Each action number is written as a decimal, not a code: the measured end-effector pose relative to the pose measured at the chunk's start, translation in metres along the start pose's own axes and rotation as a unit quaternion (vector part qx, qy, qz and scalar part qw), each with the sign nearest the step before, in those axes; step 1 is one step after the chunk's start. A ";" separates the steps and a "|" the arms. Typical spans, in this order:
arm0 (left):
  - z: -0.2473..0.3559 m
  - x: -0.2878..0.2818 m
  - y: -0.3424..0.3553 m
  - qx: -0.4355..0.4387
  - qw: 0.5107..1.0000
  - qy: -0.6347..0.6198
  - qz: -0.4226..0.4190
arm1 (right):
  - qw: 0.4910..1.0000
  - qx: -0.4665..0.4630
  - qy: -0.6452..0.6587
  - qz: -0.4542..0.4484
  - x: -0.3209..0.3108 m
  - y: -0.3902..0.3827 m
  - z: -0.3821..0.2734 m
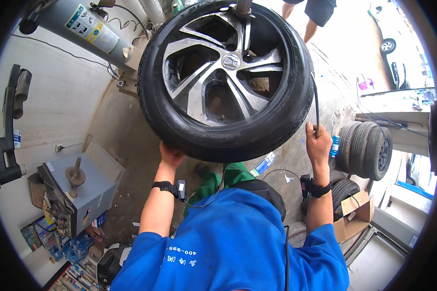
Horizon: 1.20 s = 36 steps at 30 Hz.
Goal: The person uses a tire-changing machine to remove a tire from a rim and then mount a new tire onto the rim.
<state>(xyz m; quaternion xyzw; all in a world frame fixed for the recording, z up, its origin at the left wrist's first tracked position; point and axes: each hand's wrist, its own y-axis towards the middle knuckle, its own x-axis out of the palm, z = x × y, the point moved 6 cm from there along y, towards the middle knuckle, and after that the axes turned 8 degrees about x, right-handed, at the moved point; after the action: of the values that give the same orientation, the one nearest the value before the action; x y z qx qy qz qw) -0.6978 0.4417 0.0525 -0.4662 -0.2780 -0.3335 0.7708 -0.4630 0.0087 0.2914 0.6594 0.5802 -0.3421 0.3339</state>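
1. Workshop setting: concrete floor (126, 140), grey machine (90, 182) at left, stacked tyres (366, 148) at right.
2. Left hand (170, 156): spread open, palm pressed under lower tread of wheel (226, 77); nothing clasped.
3. Right hand (317, 140): fingers closed around thin black hose (316, 104) running along wheel's right sidewall.
4. Wheel: raised at chest height ahead, face toward camera. Judged heavy and rigid; grooved rubber grippy, best held at opposite tread edges.
5. Rim: polished silver and black alloy spokes, smooth, hard.
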 end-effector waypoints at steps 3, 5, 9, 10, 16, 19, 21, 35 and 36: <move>0.000 0.020 -0.003 0.070 0.997 0.029 -0.011 | 1.000 -0.001 0.018 -0.001 0.010 0.015 0.005; 0.003 0.021 -0.003 0.108 0.993 0.045 -0.012 | 0.999 0.003 0.033 -0.009 0.015 0.023 0.006; 0.012 -0.015 0.012 0.128 0.989 0.047 -0.065 | 0.998 0.002 0.063 -0.023 0.023 0.032 -0.007; 0.010 -0.024 0.015 0.127 0.989 0.057 -0.053 | 0.996 -0.001 0.086 -0.013 0.026 0.032 -0.013; -0.001 0.013 -0.007 0.072 0.995 0.063 -0.009 | 0.997 0.041 0.031 -0.053 0.037 0.017 -0.014; 0.002 0.011 -0.010 0.041 0.999 0.036 -0.008 | 0.995 0.069 0.022 -0.062 0.041 0.002 -0.011; 0.004 0.013 -0.010 0.022 0.999 0.023 -0.008 | 0.994 0.086 0.020 -0.059 0.036 -0.008 -0.009; -0.010 0.022 -0.010 -0.048 0.999 -0.018 -0.009 | 0.976 0.198 0.085 0.008 0.038 -0.016 -0.003; -0.011 0.023 -0.010 -0.049 0.999 -0.020 -0.009 | 0.974 0.208 0.088 -0.001 0.040 -0.009 -0.002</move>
<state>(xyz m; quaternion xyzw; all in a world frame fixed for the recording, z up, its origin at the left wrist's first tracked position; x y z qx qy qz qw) -0.6898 0.4224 0.0701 -0.5077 -0.2812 -0.3443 0.7380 -0.4682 0.0330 0.2590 0.7412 0.5244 -0.3961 0.1370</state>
